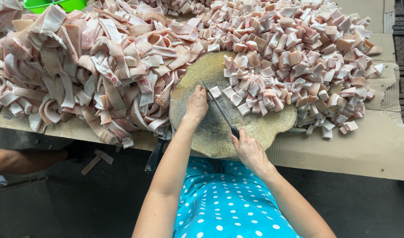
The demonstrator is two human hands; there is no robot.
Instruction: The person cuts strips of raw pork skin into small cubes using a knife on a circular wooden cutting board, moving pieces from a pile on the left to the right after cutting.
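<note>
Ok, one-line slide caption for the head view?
Right hand holds knife on round wooden block; left hand beside it, between meat strips and cut cubes.

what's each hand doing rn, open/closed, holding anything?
Left hand: closed, fingers curled down on the round wooden chopping block beside the blade; whether it holds a piece cannot be told.
Right hand: closed on the handle of the knife.

Low work surface covered in brown cardboard sheets (369, 145), bearing a round wooden chopping block (219, 132), long pale meat strips (87, 66) heaped left, cut cubes (307, 57) piled right, one spare knife (157, 152) at the edge.
</note>
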